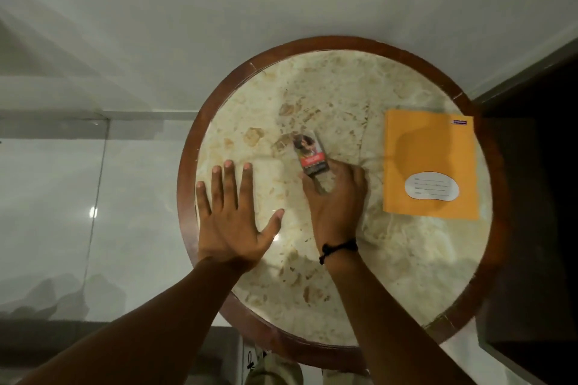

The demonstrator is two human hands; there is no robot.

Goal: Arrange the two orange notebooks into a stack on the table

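On the round marble bench [391, 275], an orange notebook [431, 162] lies flat at the right edge. Right hand [336, 200] fingers grip a small printed box [310, 156] mid-bench; left hand [233, 216] rests flat, fingers spread.

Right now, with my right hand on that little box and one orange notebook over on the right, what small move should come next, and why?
Probably let go of the small box and move the right hand rightward to the orange notebook. The box isn't part of the stack, the notebook lies flat and untouched, and the left hand rests open on the table. Only one orange cover shows; whether a second lies beneath can't be told.
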